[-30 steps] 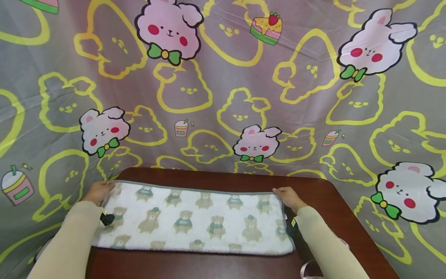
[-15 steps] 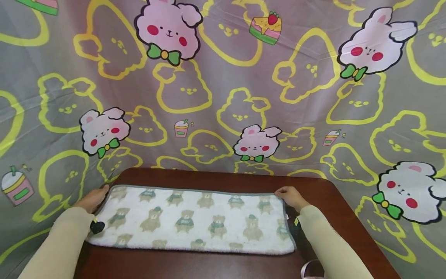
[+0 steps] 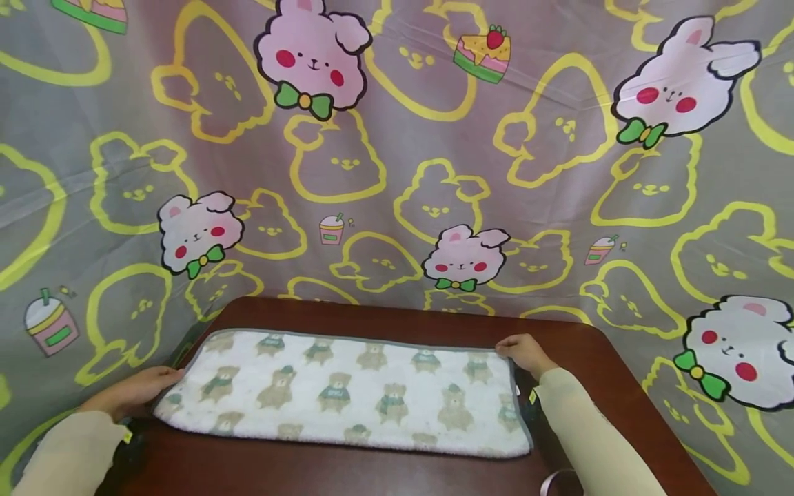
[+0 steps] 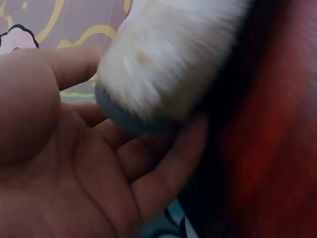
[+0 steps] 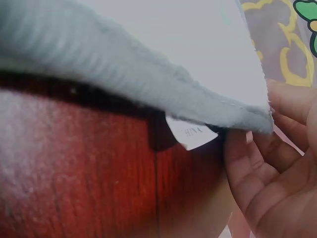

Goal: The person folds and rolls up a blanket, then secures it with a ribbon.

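Observation:
A white plush mat [image 3: 360, 386] printed with brown bears in green clothes lies lengthwise on the table, edged in grey binding. My right hand [image 3: 527, 355] pinches its far right corner. The right wrist view shows the thumb above and the fingers [image 5: 247, 173] under that corner, beside a small white label [image 5: 190, 133]. At the left end, my left hand [image 3: 139, 389] holds the mat's side edge. In the left wrist view its thumb meets the edge while the other fingers reach beneath the thick, rounded border [image 4: 129, 116].
The dark reddish-brown table [image 3: 310, 472] has rounded far corners. A curtain [image 3: 384, 138] with bunny faces and yellow outlines hangs close around its back and sides. A pale pink ring-shaped thing [image 3: 546, 486] shows at the bottom edge, near the right forearm.
My left hand has let go of the far left corner and slid nearer along the left side. The mat's left end now lies flatter and fully visible. The right hand keeps its corner.

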`<control>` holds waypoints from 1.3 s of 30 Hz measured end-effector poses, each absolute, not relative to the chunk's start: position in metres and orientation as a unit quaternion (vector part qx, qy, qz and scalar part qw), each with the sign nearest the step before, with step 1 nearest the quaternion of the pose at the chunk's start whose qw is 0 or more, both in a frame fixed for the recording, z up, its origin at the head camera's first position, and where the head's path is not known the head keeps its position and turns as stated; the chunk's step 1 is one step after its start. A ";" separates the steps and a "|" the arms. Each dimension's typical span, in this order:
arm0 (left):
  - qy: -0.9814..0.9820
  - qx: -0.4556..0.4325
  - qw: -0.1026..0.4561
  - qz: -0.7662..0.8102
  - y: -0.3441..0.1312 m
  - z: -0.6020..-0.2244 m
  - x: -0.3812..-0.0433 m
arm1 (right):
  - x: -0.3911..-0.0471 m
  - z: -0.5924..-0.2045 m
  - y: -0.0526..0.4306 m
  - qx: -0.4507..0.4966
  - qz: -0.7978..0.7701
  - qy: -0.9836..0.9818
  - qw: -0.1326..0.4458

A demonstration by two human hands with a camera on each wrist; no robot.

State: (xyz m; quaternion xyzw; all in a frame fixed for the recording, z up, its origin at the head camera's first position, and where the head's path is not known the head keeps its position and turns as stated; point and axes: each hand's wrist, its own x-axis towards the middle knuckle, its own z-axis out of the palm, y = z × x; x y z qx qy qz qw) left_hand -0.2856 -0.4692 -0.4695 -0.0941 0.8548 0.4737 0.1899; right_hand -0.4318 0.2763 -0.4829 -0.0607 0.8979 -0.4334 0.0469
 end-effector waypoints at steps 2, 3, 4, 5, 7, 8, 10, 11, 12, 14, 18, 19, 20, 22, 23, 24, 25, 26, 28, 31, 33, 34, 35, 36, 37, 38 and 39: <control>0.847 -0.111 0.203 0.479 -0.469 -0.468 -0.274 | -0.432 -0.483 0.276 -0.063 -0.433 0.898 0.053; 0.842 -0.120 0.210 0.482 -0.469 -0.467 -0.270 | -0.432 -0.483 0.276 -0.063 -0.432 0.898 0.053; 0.838 -0.126 0.217 0.485 -0.469 -0.466 -0.266 | -0.432 -0.483 0.276 -0.065 -0.430 0.899 0.053; 0.834 -0.131 0.222 0.488 -0.470 -0.465 -0.262 | -0.432 -0.484 0.276 -0.060 -0.431 0.899 0.052; 0.827 -0.139 0.226 0.495 -0.471 -0.464 -0.257 | -0.433 -0.485 0.276 -0.054 -0.430 0.900 0.048; 0.826 -0.134 0.225 0.500 -0.472 -0.464 -0.255 | -0.433 -0.486 0.276 -0.052 -0.430 0.900 0.046; 0.824 -0.124 0.222 0.506 -0.474 -0.463 -0.252 | -0.434 -0.486 0.276 -0.055 -0.430 0.900 0.044; 0.825 -0.117 0.220 0.508 -0.476 -0.463 -0.252 | -0.434 -0.486 0.276 -0.055 -0.431 0.900 0.045; 0.825 -0.111 0.217 0.510 -0.477 -0.463 -0.252 | -0.434 -0.486 0.275 -0.059 -0.431 0.899 0.043; 0.826 -0.104 0.210 0.513 -0.477 -0.465 -0.253 | -0.434 -0.485 0.276 -0.063 -0.427 0.901 0.040; 0.837 -0.106 0.189 0.502 -0.474 -0.470 -0.259 | -0.432 -0.486 0.280 -0.056 -0.419 0.906 0.036; 0.840 -0.111 0.183 0.498 -0.472 -0.470 -0.260 | -0.431 -0.486 0.281 -0.052 -0.417 0.907 0.038; 0.845 -0.107 0.179 0.492 -0.472 -0.470 -0.261 | -0.431 -0.486 0.282 -0.051 -0.416 0.907 0.040; 0.851 -0.101 0.173 0.486 -0.470 -0.469 -0.261 | -0.429 -0.485 0.282 -0.055 -0.413 0.908 0.045; 0.852 -0.103 0.169 0.485 -0.470 -0.469 -0.262 | -0.429 -0.485 0.282 -0.058 -0.413 0.908 0.048; 0.855 -0.097 0.166 0.482 -0.470 -0.468 -0.262 | -0.429 -0.484 0.281 -0.057 -0.414 0.907 0.050; 0.855 -0.095 0.164 0.483 -0.470 -0.467 -0.263 | -0.428 -0.485 0.283 -0.057 -0.413 0.907 0.050; 0.856 -0.090 0.163 0.483 -0.469 -0.467 -0.265 | -0.427 -0.485 0.284 -0.058 -0.413 0.908 0.050; 0.855 -0.086 0.159 0.486 -0.468 -0.465 -0.269 | -0.426 -0.485 0.286 -0.059 -0.415 0.907 0.047; 0.854 -0.082 0.155 0.490 -0.468 -0.463 -0.273 | -0.425 -0.485 0.288 -0.065 -0.418 0.905 0.046; 0.856 -0.081 0.153 0.487 -0.467 -0.462 -0.275 | -0.425 -0.484 0.288 -0.068 -0.421 0.903 0.048; 0.858 -0.083 0.152 0.483 -0.467 -0.462 -0.277 | -0.424 -0.484 0.289 -0.069 -0.422 0.902 0.051; 0.860 -0.086 0.151 0.480 -0.466 -0.461 -0.279 | -0.423 -0.484 0.289 -0.069 -0.422 0.903 0.052; 0.862 -0.085 0.150 0.478 -0.466 -0.462 -0.281 | -0.423 -0.484 0.289 -0.068 -0.421 0.903 0.052; 0.863 -0.088 0.148 0.475 -0.465 -0.462 -0.283 | -0.422 -0.484 0.290 -0.068 -0.420 0.903 0.051; 0.864 -0.089 0.146 0.473 -0.464 -0.462 -0.285 | -0.421 -0.484 0.290 -0.066 -0.418 0.905 0.050; 0.864 -0.089 0.145 0.473 -0.464 -0.462 -0.288 | -0.420 -0.484 0.291 -0.067 -0.415 0.906 0.048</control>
